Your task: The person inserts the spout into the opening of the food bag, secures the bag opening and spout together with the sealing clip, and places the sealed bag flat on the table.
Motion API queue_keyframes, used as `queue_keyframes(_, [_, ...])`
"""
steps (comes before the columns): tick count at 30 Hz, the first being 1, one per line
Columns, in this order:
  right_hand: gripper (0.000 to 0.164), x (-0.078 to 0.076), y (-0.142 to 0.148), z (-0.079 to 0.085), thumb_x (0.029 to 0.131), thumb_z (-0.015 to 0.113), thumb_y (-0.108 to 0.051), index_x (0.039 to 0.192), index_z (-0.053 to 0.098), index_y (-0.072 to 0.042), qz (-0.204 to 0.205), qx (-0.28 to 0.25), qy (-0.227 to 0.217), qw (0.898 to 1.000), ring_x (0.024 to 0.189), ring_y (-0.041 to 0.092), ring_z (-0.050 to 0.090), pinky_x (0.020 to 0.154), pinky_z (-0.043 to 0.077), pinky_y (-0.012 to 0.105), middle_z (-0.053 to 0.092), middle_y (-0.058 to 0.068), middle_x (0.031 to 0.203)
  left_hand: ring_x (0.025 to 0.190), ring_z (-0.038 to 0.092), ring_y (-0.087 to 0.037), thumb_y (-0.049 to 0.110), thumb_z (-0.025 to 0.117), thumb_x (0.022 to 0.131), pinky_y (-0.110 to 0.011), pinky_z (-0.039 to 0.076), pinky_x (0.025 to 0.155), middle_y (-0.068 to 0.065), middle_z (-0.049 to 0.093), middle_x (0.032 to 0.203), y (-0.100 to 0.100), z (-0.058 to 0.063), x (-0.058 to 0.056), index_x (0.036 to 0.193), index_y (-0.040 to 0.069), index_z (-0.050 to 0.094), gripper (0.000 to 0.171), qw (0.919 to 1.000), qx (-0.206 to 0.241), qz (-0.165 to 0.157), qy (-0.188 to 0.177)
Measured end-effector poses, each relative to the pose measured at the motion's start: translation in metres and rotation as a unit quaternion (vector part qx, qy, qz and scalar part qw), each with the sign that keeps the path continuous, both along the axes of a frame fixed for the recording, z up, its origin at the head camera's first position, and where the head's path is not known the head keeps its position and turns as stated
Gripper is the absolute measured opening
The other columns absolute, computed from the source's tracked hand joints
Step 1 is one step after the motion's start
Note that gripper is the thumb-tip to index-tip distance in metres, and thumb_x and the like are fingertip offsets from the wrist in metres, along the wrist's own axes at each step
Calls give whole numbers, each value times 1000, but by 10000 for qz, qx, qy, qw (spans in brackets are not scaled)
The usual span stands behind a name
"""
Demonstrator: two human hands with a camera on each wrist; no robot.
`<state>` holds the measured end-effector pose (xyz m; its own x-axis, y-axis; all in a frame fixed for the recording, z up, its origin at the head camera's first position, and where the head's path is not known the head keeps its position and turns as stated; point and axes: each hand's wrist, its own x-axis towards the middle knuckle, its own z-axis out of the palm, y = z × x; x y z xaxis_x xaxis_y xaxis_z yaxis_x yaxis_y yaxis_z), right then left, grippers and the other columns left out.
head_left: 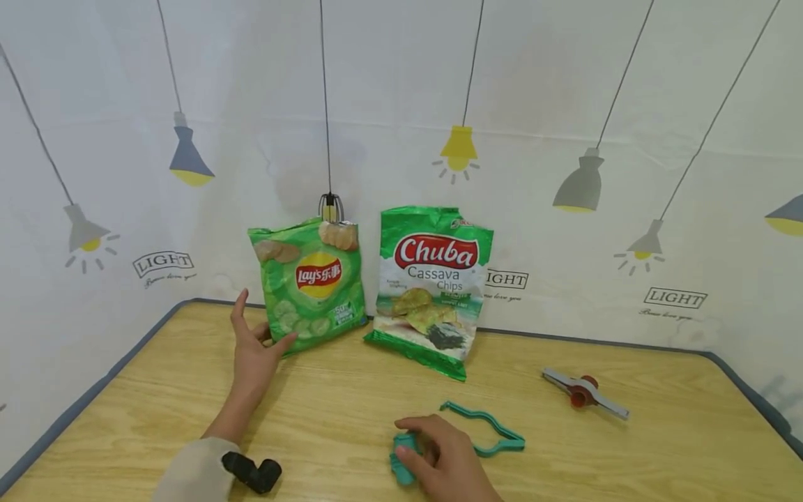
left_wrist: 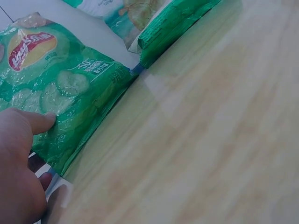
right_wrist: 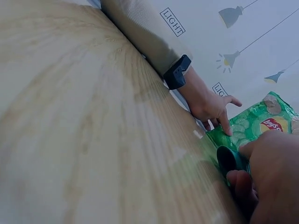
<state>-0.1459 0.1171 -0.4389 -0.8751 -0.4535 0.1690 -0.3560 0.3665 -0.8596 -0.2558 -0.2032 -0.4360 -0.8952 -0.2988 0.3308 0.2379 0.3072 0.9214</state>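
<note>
My left hand (head_left: pixel 254 355) pinches the lower left corner of a green Lay's chip bag (head_left: pixel 307 289), which stands against the wall. Its thumb lies on the bag's front, the index finger points up, and other fingers go behind the edge. Above the table, my right hand (head_left: pixel 445 453) pinches a teal plastic piece (head_left: pixel 404 460); the right wrist view shows its round, hollow end (right_wrist: pixel 229 158). Behind that hand is an opened teal bag clip (head_left: pixel 502 440), V-shaped; whether it joins the pinched piece is hidden by the fingers.
A green and white Chuba cassava chip bag (head_left: pixel 433 293) leans on the wall right of the Lay's bag. A grey clip with a red-brown spout (head_left: pixel 583 394) lies farther right on the wooden table (head_left: pixel 339 418). Lamp-printed cloth (head_left: pixel 389 104) closes off the back and sides.
</note>
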Motion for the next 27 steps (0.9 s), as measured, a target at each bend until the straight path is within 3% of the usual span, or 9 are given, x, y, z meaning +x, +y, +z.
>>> queue_keyframes(4, [33, 1, 1, -1, 95, 60, -35, 120, 64, -14, -21, -15, 149, 9999, 60, 4, 45, 55, 44, 24, 54, -3, 90, 91, 58, -17, 8, 72, 86, -16, 44, 73, -24, 65, 109, 2, 2, 2, 151, 40, 0, 101, 10000, 22, 41, 11])
queue_keyframes(7, [32, 1, 3, -2, 95, 61, -32, 120, 64, -13, -24, -186, 48, 9998, 62, 5, 44, 56, 44, 25, 52, 1, 92, 89, 58, -20, 7, 71, 86, -17, 45, 72, -26, 65, 107, 4, 3, 4, 151, 38, 1, 100, 10000, 55, -54, 0])
queue_keyframes(14, [30, 3, 7, 2, 96, 60, -29, 121, 62, -12, -188, -475, -600, 9969, 64, 9, 47, 59, 45, 25, 52, 7, 102, 94, 57, -26, 2, 70, 86, -18, 44, 74, -27, 63, 108, 5, 4, 7, 151, 37, 3, 99, 9995, 58, -310, -42])
queue_keyframes(20, [42, 4, 7, 7, 94, 62, -34, 127, 60, -9, -420, -1052, -1447, 9830, 85, 16, 61, 72, 50, 28, 58, 12, 122, 113, 54, -38, 1, 68, 87, -15, 45, 77, -33, 56, 119, 5, 3, 7, 151, 40, 0, 102, 9972, 109, -733, -112])
queue_keyframes(22, [44, 3, 7, 8, 93, 63, -35, 128, 59, -8, -468, -1165, -1575, 9795, 89, 19, 62, 72, 50, 29, 58, 12, 124, 113, 54, -40, 1, 68, 88, -15, 45, 76, -34, 56, 118, 5, 2, 6, 151, 41, 0, 101, 9970, 27, -749, -176])
queue_keyframes(27, [43, 4, 6, 11, 93, 63, -31, 128, 57, -7, -456, -1262, -1609, 9778, 80, 21, 64, 68, 51, 29, 59, 12, 115, 107, 57, -38, 3, 68, 88, -17, 45, 76, -34, 58, 114, 5, 1, 7, 152, 43, 0, 102, 9971, -194, -699, -239])
